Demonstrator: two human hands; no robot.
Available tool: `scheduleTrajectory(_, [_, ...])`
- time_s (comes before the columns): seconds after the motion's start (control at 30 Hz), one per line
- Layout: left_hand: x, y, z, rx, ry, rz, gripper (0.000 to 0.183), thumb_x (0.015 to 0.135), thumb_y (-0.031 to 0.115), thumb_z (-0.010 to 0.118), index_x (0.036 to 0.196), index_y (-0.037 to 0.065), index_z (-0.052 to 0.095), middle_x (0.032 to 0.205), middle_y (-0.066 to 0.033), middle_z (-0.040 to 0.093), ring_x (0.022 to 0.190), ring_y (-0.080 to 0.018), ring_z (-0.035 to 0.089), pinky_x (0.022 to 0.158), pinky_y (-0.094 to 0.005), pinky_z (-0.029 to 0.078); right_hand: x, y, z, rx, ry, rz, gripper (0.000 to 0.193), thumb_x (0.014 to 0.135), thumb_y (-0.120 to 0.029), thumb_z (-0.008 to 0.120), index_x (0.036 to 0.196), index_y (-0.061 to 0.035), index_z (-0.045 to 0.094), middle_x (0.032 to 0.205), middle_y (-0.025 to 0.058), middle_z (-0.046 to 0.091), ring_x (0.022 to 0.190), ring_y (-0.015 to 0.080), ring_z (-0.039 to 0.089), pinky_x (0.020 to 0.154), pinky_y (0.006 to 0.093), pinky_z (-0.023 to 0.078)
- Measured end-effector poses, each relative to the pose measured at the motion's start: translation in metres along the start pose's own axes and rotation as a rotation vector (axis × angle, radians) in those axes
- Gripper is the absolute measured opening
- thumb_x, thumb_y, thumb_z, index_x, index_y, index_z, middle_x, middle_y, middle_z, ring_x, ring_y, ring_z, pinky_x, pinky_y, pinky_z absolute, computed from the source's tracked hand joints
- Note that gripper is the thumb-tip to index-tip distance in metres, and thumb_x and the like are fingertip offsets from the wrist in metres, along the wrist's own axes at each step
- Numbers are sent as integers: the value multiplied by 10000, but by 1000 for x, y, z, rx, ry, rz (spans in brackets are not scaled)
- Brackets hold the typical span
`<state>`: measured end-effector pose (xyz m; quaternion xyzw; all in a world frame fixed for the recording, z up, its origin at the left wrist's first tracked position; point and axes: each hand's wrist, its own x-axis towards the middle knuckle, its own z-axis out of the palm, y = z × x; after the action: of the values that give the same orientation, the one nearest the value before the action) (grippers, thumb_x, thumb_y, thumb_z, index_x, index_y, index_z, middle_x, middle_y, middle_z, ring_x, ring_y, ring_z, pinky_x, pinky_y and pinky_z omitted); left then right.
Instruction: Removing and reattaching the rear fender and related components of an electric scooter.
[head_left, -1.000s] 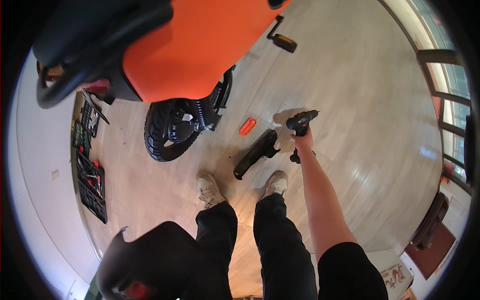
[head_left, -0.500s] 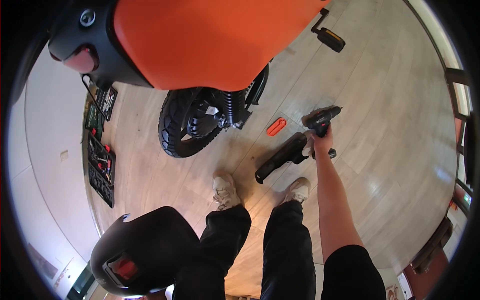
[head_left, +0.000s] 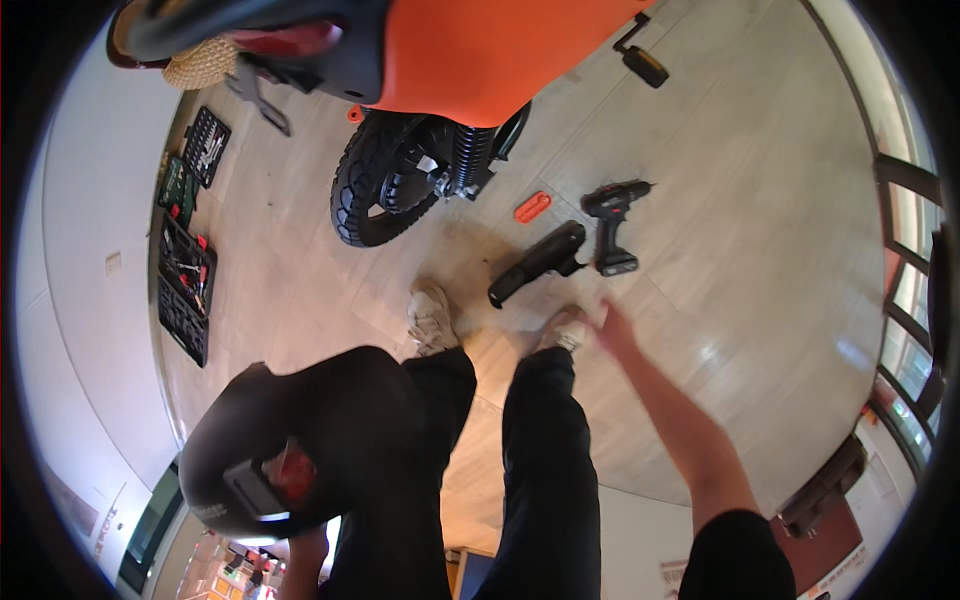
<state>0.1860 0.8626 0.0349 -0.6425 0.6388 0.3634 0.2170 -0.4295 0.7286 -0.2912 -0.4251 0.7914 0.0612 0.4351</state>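
Black case [head_left: 340, 430] with a red reflector [head_left: 292, 472] is at lower left of the frame, raised off the floor [head_left: 760, 250], likely supported from below by the left arm [head_left: 305, 562] because it's bulky; left hand is hidden behind it, can't tell its grip. Right hand [head_left: 615, 328], well apart from the case, is blurred but empty, just below the cordless drill [head_left: 612, 215] right of upper centre. Drill and long black part [head_left: 538, 266] sit side by side on the floor, probably grouped for easy reach, near the orange-red piece [head_left: 533, 207].
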Motion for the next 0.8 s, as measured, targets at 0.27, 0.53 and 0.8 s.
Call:
scheduleTrajectory(0.27, [-25, 43, -73, -695, 286, -278, 308, 937, 94, 702, 1223, -15, 667, 1194, -186, 691, 1124, -346, 646, 1005, -432, 479, -456, -120, -140, 197, -518, 239, 1088, 864, -636, 698, 1641, -167, 98, 1519, 457, 246, 1309, 656, 399, 1084, 605, 412])
scheduleTrajectory(0.53, [13, -2, -64, -455, 482, 59, 211, 977, 42, 579, 1154, -17, 677, 1074, -195, 694, 1034, -354, 643, 926, -466, 500, -629, -156, -153, -60, -538, 195, 958, 963, -386, 647, 1626, -50, 43, 1570, 448, 127, 1426, 626, 237, 1178, 603, 282])
scheduleTrajectory(0.8, [70, -17, -53, -457, -397, 114, 374, 965, 182, 655, 1318, 59, 647, 1392, -151, 613, 1308, -293, 549, 1130, -403, 415, -374, -250, -152, 265, -203, -400, 779, 902, -408, 758, 1502, -41, 423, 1532, 185, 451, 1414, 336, 444, 1167, 459, 359])
